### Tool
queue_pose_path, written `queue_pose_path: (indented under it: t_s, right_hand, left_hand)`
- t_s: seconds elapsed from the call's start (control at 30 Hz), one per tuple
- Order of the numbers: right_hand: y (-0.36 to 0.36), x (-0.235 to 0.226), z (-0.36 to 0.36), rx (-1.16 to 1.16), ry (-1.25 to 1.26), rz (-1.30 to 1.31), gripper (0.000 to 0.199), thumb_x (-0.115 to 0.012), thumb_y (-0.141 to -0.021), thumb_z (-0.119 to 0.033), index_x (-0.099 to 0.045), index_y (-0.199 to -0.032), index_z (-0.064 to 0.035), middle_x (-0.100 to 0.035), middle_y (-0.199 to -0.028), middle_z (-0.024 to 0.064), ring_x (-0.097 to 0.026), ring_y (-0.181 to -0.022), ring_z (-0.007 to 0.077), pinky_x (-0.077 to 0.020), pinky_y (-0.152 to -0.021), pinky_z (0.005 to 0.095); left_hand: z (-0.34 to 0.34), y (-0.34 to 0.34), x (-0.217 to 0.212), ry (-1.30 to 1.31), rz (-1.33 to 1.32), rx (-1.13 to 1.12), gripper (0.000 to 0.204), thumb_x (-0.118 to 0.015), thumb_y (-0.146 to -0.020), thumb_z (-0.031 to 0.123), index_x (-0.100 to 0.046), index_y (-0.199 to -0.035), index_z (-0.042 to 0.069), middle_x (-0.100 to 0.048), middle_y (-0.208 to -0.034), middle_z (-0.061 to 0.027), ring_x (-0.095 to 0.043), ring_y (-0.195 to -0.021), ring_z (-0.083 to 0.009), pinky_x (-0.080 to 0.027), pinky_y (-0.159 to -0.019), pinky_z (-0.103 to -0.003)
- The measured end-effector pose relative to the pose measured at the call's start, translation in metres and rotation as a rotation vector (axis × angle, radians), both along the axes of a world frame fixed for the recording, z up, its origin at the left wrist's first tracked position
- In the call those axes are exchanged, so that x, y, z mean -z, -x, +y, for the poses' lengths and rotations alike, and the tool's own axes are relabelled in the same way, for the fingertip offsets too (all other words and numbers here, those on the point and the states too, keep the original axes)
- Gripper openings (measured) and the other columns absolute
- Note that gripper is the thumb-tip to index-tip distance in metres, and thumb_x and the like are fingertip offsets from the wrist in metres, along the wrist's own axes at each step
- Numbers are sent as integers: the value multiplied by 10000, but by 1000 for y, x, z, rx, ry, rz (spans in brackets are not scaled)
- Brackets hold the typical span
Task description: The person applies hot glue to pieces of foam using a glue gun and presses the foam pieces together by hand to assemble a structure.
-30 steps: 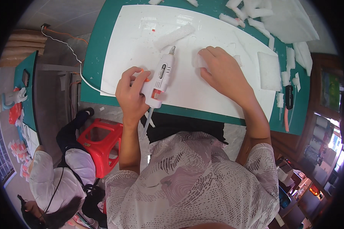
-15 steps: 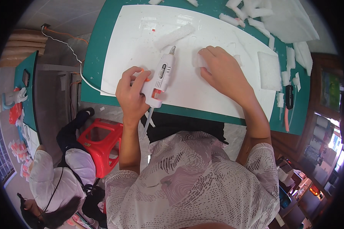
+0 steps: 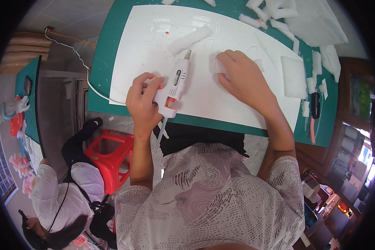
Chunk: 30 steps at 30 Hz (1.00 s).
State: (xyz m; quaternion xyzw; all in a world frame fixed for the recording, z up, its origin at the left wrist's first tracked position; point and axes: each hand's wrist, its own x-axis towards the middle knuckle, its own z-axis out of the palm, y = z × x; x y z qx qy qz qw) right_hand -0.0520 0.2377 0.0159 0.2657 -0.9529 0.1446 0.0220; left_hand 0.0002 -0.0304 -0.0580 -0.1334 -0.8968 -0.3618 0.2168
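My left hand [image 3: 141, 104] is closed around the handle of a white hot glue gun [image 3: 178, 83] with an orange trigger. The gun lies over a white sheet [image 3: 133, 54], its nozzle pointing away from me, and a clear glue stick [image 3: 162, 130] sticks out of its back end. To the right, my right hand [image 3: 246, 81] is closed with its fingers bent down, pinching a small white foam piece [image 3: 216, 66], partly hidden by the fingers. A longer strip of white foam [image 3: 191, 39] rests on the sheet beyond the nozzle. A tiny orange bit [image 3: 167, 33] lies near it.
Foam scraps [image 3: 281, 27] and a square foam block [image 3: 293, 77] lie on the green tabletop [image 3: 196, 123] at far right, near a black-handled tool [image 3: 315, 106]. The gun's white cable [image 3: 96, 91] runs left. A red stool [image 3: 112, 162] and a seated person [image 3: 66, 191] are at left.
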Motion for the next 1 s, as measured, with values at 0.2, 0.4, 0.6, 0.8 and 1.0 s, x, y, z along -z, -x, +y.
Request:
queue_pose_path:
  t_s: [0.2,0.4,0.6,0.8,1.0]
  right_hand:
    - [0,-1,0,-2,-17,-10,292,-670,-833,-100,-604,-1088,24,-632,-1038,151,-611,-995,311,-544,-843,415]
    - [0,-2,0,5,-7,-29,291,-668,-836,-101,-603,-1091,23,-633,-1044,152,-611,-998,312,-544,-846,416]
    - [0,-1,0,6,-8,-20,282,-664,-839,-100,-601,-1086,22,-632,-1043,153,-611,-998,314,-542,-844,418]
    - [0,0,0,5,-4,-16,286,-664,-839,-101,-600,-1089,23,-631,-1044,154,-610,-999,314,-541,-848,416]
    - [0,0,0,-3,-7,-8,298,-666,-837,-101,-598,-1099,23,-629,-1044,151,-608,-997,311,-541,-847,415]
  left_hand:
    - [1,0,0,-1,-4,-4,458,-788,-626,15,-726,-1080,21,-624,-1150,-108,-647,-801,-192,-544,-667,-300]
    - [0,-1,0,10,-4,-6,459,-788,-625,14,-726,-1079,24,-624,-1150,-109,-647,-800,-192,-544,-664,-300]
    - [0,0,0,8,2,-5,467,-790,-621,17,-725,-1084,24,-625,-1151,-110,-655,-806,-194,-546,-663,-301]
    - [0,0,-1,8,1,-2,467,-792,-622,21,-725,-1084,23,-626,-1152,-110,-653,-803,-194,-548,-664,-302]
    - [0,0,0,9,-2,-6,461,-794,-625,28,-726,-1080,23,-627,-1150,-108,-650,-800,-194,-547,-667,-302]
